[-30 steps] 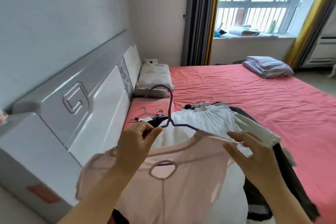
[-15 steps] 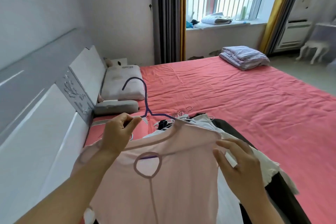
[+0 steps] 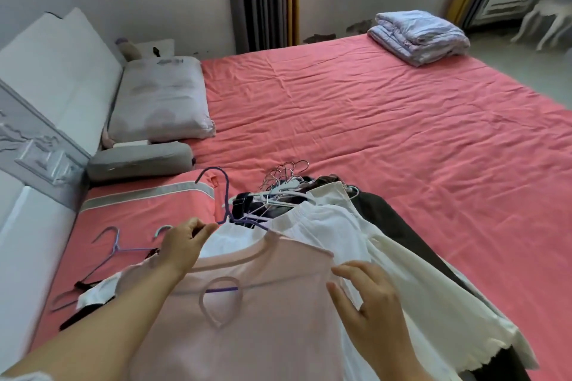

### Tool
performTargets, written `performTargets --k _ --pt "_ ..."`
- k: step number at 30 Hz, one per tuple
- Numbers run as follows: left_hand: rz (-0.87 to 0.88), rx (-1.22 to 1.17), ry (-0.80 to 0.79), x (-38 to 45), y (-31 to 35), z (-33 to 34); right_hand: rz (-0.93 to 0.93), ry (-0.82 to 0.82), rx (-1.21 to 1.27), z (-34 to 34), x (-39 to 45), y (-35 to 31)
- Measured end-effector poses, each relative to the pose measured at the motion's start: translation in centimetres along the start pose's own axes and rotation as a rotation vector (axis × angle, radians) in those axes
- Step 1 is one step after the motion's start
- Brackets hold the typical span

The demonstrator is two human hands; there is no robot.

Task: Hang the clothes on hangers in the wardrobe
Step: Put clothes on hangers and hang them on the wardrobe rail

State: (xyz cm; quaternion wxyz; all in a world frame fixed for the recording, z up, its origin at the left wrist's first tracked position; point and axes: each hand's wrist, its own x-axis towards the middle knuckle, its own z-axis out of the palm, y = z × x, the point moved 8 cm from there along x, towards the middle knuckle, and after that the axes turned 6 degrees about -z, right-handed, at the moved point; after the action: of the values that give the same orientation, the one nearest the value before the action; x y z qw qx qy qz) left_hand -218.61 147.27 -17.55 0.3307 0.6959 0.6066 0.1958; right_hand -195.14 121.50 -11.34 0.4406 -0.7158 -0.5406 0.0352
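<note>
Spare hangers [image 3: 120, 254] lie on the bed [image 3: 387, 133] at left. Left hand [image 3: 182, 244] pinches the pink top [image 3: 247, 318] at its shoulder, purple hanger [image 3: 224, 195] inside; right hand [image 3: 368, 297], fingers spread, touches the other shoulder. Risk: shoulder slips off, or the hook snags the hanger pile [image 3: 281, 182] beyond.

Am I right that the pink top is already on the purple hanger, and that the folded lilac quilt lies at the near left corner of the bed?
Not quite. The head view shows the folded lilac quilt at the far right corner of the bed, not the near left. The pink top is indeed on the purple hanger.
</note>
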Motion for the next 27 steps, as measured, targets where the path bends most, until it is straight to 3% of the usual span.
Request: performTargets --k 8,15,22,27 --pt "-0.039 0.113 0.0 1.3 -2.2 1.6 0.012 -0.102 0.055 4.3 1.9 1.6" --pt "-0.143 0.051 0.084 -2.8 -2.9 -3.9 -0.011 -0.2 0.148 7.7 3.4 -1.3" --pt "-0.264 0.092 0.146 -14.4 -7.7 -11.4 -0.184 -0.396 0.258 12.8 1.9 -9.3" --pt "-0.444 0.209 0.205 -25.8 -11.3 -16.6 -0.364 -0.566 0.327 16.1 -2.7 -17.7"
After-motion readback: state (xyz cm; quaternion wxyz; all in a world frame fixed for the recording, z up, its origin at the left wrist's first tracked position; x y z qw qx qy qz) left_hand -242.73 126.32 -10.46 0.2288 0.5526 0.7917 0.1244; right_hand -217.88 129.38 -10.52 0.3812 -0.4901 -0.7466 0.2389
